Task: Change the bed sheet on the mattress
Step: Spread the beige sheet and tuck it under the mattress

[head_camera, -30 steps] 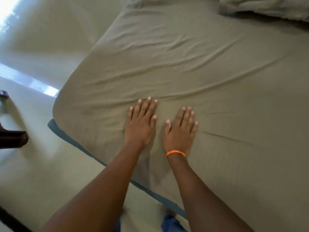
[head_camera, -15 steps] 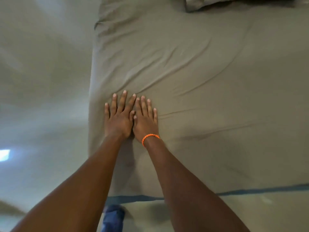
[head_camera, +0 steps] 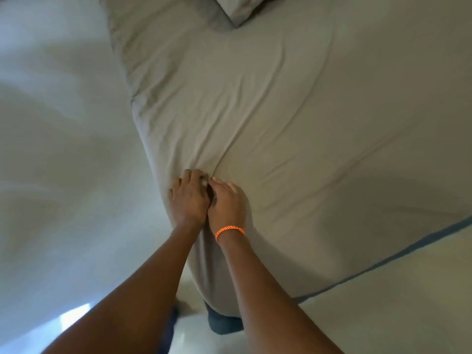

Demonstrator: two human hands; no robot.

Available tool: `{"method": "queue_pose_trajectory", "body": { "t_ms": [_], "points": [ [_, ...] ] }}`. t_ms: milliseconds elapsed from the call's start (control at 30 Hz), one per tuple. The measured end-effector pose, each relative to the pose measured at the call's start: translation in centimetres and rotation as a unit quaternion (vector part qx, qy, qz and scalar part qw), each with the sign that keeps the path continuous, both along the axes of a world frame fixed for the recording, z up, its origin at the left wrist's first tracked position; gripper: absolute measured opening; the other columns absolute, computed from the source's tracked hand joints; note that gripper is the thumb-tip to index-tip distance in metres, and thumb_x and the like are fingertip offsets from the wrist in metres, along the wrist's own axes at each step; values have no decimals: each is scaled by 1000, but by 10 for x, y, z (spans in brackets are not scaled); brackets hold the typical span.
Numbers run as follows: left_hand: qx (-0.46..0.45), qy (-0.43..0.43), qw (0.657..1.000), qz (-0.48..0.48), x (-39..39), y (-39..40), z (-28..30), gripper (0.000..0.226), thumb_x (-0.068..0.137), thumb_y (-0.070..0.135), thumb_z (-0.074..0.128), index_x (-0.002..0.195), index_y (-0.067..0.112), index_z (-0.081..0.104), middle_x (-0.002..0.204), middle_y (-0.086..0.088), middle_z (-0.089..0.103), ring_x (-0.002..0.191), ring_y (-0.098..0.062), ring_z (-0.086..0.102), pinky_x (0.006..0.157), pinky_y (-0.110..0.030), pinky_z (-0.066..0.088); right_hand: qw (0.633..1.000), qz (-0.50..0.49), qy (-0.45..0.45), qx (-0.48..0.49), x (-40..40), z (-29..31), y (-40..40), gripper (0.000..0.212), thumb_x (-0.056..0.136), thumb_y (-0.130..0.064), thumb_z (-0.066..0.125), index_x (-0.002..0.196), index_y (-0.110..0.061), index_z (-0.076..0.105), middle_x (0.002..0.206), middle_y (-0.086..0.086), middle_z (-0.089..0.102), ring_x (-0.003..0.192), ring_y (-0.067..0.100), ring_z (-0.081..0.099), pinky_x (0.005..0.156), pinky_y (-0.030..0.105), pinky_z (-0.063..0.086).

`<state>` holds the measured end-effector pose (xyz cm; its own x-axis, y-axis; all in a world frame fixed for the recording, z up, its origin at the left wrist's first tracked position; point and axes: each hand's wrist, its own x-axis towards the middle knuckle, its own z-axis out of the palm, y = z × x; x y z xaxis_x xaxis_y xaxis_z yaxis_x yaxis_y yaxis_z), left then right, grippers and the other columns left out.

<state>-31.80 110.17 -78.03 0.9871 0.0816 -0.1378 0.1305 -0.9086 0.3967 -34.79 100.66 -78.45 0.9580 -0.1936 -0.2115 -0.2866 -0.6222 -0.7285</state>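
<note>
A grey-beige bed sheet (head_camera: 293,118) covers the mattress, whose blue edge (head_camera: 398,255) shows along the near side and at the near corner. My left hand (head_camera: 189,200) and my right hand (head_camera: 227,204) lie side by side, touching, near the mattress's left edge. The fingers of both are curled and bunch a fold of the sheet. Creases fan out from the hands toward the far side. An orange bracelet (head_camera: 229,231) circles my right wrist.
A pillow (head_camera: 240,10) in a matching cover lies at the far end of the bed. Pale shiny floor (head_camera: 63,162) runs along the left side and below the near corner. A bright patch of light (head_camera: 71,320) lies on the floor at the lower left.
The view has swung round toward the mattress's near left corner. Both hands were flat with straight fingers on the sheet; their fingers are now curled, gathering the cloth.
</note>
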Motion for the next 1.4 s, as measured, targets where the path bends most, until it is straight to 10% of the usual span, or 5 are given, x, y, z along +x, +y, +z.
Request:
{"method": "queue_pose_trajectory", "body": {
  "t_ms": [233, 733, 1000, 1167, 1400],
  "points": [
    [-18, 69, 960, 269, 132, 71, -2, 65, 98, 54, 60, 134, 3, 42, 137, -20, 49, 124, -45, 51, 94, -57, 46, 990, -39, -26, -133, 60, 20, 97, 23, 94, -38, 43, 93, -21, 58, 93, 7, 63, 92, 32, 58, 83, 45, 47],
    [-39, 62, 997, -25, 196, 218, 3, 26, 107, 30, 46, 100, 8, 60, 87, -27, 65, 71, -42, 54, 64, -43, 40, 926, 136, 157, -316, 117, 29, 201, 37, 54, -17, 80, 87, -25, 67, 78, -6, 64, 65, 18, 64, 52, 26, 46],
    [-7, 263, 962, -78, 239, 210, -7, 22, 100, 43, 51, 98, 28, 68, 102, -12, 70, 92, -38, 64, 81, -43, 51, 925, 46, 237, -294, 153, 27, 218, 18, 61, -33, 79, 63, -19, 67, 62, -2, 63, 57, 21, 64, 54, 29, 48],
    [-66, 233, 970, -8, 298, 217, 19, 25, 92, 49, 64, 106, 28, 61, 106, -14, 68, 94, -41, 61, 86, -46, 48, 951, 17, 154, -268, 206, 9, 250, 26, 87, -18, 60, 109, -16, 73, 122, 8, 60, 121, 33, 49, 113, 45, 41],
    [-88, 210, 972, 51, 419, 237, -61, 88, 67, 98, 43, 103, 19, 61, 95, -16, 74, 84, -44, 72, 83, -59, 61, 955, -138, 148, -215, 318, 14, 267, 56, 81, -36, 74, 127, -16, 50, 127, 12, 55, 111, 31, 57, 81, 41, 58]
  ]
}}
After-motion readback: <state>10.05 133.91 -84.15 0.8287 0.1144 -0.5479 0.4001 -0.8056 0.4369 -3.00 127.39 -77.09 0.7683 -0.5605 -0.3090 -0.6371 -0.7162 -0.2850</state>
